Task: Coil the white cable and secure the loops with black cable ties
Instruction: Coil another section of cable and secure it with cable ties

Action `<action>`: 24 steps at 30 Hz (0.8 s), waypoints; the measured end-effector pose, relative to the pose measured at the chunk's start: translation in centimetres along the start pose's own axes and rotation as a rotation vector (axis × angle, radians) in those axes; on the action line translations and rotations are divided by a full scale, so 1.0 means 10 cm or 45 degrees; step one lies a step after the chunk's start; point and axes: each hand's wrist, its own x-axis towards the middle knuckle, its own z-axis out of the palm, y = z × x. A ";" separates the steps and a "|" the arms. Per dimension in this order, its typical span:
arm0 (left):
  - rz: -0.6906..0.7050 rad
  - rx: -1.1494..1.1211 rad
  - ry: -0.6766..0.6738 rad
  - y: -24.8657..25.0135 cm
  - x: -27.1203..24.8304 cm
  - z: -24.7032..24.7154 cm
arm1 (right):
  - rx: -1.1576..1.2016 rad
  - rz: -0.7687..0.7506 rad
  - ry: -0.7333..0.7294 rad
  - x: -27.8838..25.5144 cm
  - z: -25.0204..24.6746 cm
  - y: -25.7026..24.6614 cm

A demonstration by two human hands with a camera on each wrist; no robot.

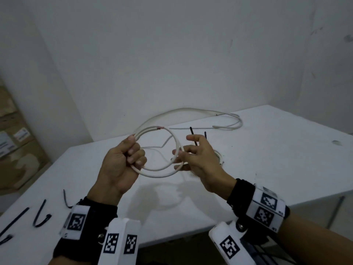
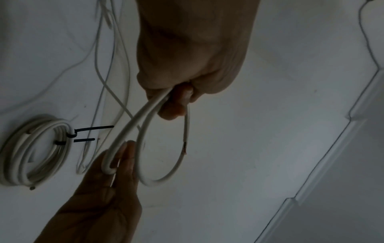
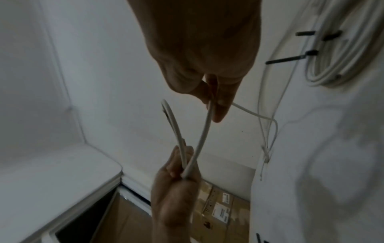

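Note:
The white cable (image 1: 158, 172) forms two or three loops in the air between my hands. My left hand (image 1: 133, 152) grips the loops' left side in a curled fist; the left wrist view shows its fingers (image 2: 176, 105) wrapped round the strands. My right hand (image 1: 181, 152) pinches the right side of the loop, and its fingers (image 3: 216, 105) close on one strand in the right wrist view. The cable's end (image 1: 160, 128), marked red and black, sticks up at the top. The remaining cable (image 1: 210, 112) trails over the table's back edge. Loose black cable ties (image 1: 42, 215) lie front left.
A finished white coil (image 2: 35, 151) bound with black ties (image 2: 93, 128) lies on the white table (image 1: 267, 159) under my right hand. Cardboard boxes (image 3: 218, 205) stand on the floor at the left. A white wall closes the back.

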 end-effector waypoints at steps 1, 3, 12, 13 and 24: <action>-0.023 0.036 0.007 -0.01 -0.02 -0.02 | 0.062 0.012 -0.008 0.02 -0.01 -0.01; -0.037 0.110 0.041 -0.06 -0.05 -0.06 | 0.149 0.067 -0.044 0.04 -0.02 -0.03; 0.137 0.367 0.228 -0.34 -0.08 -0.04 | 0.041 -0.035 -0.120 -0.02 0.01 -0.05; 0.164 0.395 0.250 -0.36 -0.07 -0.03 | 0.022 -0.057 -0.108 -0.03 0.01 -0.05; 0.200 0.586 0.279 -0.56 -0.06 0.04 | -0.269 -0.208 -0.141 -0.04 -0.12 0.04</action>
